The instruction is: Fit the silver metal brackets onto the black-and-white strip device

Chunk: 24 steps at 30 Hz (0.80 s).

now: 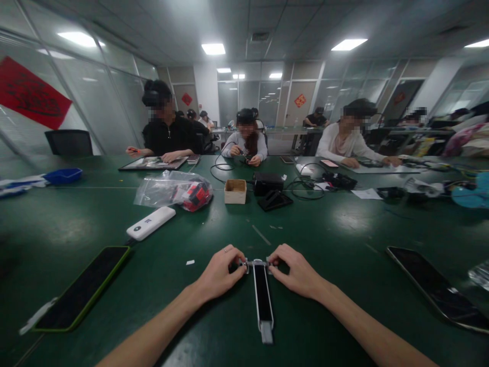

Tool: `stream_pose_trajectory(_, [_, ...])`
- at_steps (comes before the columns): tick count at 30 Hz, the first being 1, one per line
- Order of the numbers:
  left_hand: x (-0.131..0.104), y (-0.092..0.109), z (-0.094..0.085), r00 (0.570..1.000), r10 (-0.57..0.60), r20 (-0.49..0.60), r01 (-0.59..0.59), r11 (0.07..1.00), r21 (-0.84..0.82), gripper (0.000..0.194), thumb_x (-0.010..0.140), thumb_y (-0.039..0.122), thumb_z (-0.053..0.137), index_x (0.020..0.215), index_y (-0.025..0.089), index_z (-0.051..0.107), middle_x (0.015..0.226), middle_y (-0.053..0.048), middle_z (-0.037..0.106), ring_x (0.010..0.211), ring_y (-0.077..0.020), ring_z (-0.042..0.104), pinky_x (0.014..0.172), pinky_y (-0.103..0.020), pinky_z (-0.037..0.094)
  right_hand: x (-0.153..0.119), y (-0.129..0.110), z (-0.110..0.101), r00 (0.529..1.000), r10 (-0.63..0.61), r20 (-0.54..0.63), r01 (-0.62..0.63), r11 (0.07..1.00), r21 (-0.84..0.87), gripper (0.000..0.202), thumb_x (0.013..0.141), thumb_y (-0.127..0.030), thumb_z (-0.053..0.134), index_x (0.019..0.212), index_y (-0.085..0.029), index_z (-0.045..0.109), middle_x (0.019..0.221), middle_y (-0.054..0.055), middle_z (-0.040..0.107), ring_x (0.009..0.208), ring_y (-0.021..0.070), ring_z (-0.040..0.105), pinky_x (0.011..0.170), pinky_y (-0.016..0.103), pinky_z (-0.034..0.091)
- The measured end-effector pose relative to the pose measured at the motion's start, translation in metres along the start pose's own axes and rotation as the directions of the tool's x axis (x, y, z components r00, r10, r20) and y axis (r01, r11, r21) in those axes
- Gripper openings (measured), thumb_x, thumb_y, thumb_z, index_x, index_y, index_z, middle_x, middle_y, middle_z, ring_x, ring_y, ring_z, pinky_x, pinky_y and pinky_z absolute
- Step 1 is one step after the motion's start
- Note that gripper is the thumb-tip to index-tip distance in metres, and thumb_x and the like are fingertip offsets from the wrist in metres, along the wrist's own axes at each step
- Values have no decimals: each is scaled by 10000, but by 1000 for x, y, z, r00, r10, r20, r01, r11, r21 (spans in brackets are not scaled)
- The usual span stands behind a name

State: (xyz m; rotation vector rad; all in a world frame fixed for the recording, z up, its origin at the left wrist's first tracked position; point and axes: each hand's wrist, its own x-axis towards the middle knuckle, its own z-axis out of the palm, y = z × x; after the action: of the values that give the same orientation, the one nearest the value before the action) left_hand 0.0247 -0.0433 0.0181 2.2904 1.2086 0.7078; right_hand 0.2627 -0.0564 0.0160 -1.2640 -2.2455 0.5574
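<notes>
On the green table [225, 316] lies a narrow device [263, 295] with a black face, a pale frame and a light grey tab at its near end. Small clear or metallic parts stick out on both sides of its far end. My left hand [221, 270] pinches the part on the left side between thumb and fingers. The part on the right side is pinched by my right hand [296, 270] in the same way. Fingertips cover much of both small parts, so their exact shape cannot be made out.
A green-edged phone [84, 288] and white power bank [151, 223] lie left, another phone [435, 285] right. Ahead are a plastic bag [171, 191], a small cardboard box [235, 192], a black box [268, 182] and cables. Several people sit across the table.
</notes>
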Motion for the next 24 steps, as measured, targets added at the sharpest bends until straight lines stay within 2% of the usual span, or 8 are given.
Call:
stream_pose_trajectory(8, [0, -1, 1, 1000, -4, 8, 3, 1000, 20, 120, 821, 251, 539, 876, 172, 612, 844, -26, 575, 737, -146, 527, 670, -263, 424, 1, -2, -2, 1000, -19, -12, 19, 1000, -8, 65, 826, -202, 543, 854, -175, 595, 843, 38, 588, 777, 159, 524, 684, 307, 446])
stream_pose_trajectory(16, [-1, -2, 2, 1000, 9, 4, -9, 1000, 3, 89, 797, 213, 569, 867, 178, 611, 835, -13, 566, 725, -138, 527, 663, -254, 422, 1, -1, -2, 1000, -19, -5, 19, 1000, -4, 74, 825, -206, 540, 876, -185, 589, 846, 36, 585, 779, 162, 522, 683, 310, 446])
stream_pose_trajectory(24, [0, -3, 3, 999, -32, 5, 32, 999, 40, 116, 813, 258, 561, 871, 170, 609, 826, -19, 575, 727, -148, 528, 649, -256, 409, 1, -2, -3, 1000, 21, 5, -21, 999, 33, 82, 804, -199, 556, 882, -176, 565, 881, 38, 577, 786, 155, 530, 693, 303, 454])
